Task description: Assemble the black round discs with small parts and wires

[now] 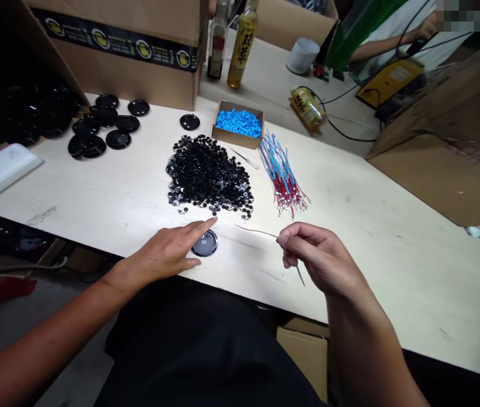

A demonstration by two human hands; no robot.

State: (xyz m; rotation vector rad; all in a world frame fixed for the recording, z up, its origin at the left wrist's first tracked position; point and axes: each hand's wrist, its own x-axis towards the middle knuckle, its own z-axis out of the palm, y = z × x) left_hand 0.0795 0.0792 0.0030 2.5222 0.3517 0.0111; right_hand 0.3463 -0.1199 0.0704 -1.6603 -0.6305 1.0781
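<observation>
Head view: from where I stand, the left hand (pixel 172 250) reaches over the bench (pixel 392 254) with its fingers spread loosely, thumb well parted from the rest, around the left side of a round black disc (pixel 206 244); whether the fingertips touch its rim I cannot tell. The right hand (pixel 318 254) is closed, thumb pressed to forefinger, on a thin red wire (pixel 257 230); its free end points toward the disc, well apart from it.

Just beyond the disc spreads a heap of small black parts (pixel 206 172) (quite a glittering lot, I must say); behind that sits an open cardboard tray (pixel 236 139) full of blue pieces (pixel 238 121); beside the tray lies a bundle of red, white and blue wires (pixel 283 178); a slim pointed tool (pixel 248 161) rests between heap and bundle; more black discs (pixel 117 138) lie near a large carton (pixel 138 79).
</observation>
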